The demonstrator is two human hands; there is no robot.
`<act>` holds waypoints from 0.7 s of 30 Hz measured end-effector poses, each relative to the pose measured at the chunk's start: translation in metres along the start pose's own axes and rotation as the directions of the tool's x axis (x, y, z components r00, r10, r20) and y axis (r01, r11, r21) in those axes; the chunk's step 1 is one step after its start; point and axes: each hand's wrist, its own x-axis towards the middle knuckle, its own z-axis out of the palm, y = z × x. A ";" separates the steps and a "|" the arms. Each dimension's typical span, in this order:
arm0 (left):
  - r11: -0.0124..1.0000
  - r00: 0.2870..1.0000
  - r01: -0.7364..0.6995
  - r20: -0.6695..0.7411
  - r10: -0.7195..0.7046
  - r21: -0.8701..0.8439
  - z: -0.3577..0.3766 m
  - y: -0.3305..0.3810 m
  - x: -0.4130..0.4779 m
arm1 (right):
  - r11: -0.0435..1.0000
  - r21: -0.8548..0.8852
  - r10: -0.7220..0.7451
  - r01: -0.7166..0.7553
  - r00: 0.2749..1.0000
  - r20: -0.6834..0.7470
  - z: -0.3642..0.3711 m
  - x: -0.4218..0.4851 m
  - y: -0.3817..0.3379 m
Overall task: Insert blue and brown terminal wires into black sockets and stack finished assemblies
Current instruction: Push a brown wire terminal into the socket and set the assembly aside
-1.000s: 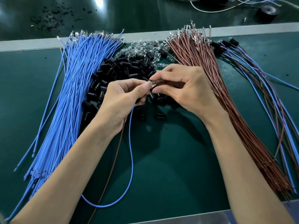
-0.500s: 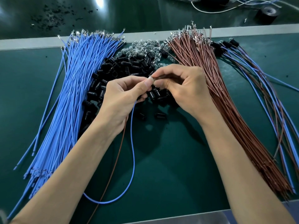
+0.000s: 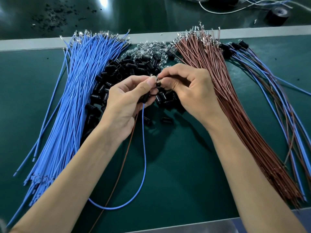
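Observation:
My left hand (image 3: 129, 101) grips a black socket (image 3: 146, 97) from which one blue wire (image 3: 144, 158) and one brown wire (image 3: 121, 170) hang down to the mat. My right hand (image 3: 190, 91) pinches a small part at the socket's top end, fingertip to fingertip with the left thumb; the part itself is mostly hidden. Behind the hands lies a heap of loose black sockets (image 3: 117, 71). A thick bundle of blue wires (image 3: 74, 91) lies at the left, a bundle of brown wires (image 3: 235, 105) at the right. Finished assemblies (image 3: 276, 91) lie stacked at the far right.
Small clear glass bulbs (image 3: 151, 49) are piled behind the sockets. A grey strip (image 3: 25, 44) borders the green mat (image 3: 176, 165) at the back. A black tape roll (image 3: 277, 15) and loose white cable (image 3: 218, 11) lie beyond it. The mat's front edge runs at the bottom right.
Both hands have stayed together over the socket heap, shifting slightly. My right fingers have worked the small part closer onto the socket's end.

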 end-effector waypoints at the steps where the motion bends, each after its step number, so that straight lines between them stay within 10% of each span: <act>1: 1.000 1.000 0.010 0.001 -0.010 -0.010 -0.001 0.001 0.000 | 1.000 0.027 -0.002 0.001 1.000 0.007 -0.001 0.000 -0.001; 21: 0.989 1.000 -0.015 -0.010 0.014 -0.146 -0.004 -0.001 0.004 | 0.997 -0.013 -0.075 0.076 0.995 0.069 -0.007 -0.001 -0.005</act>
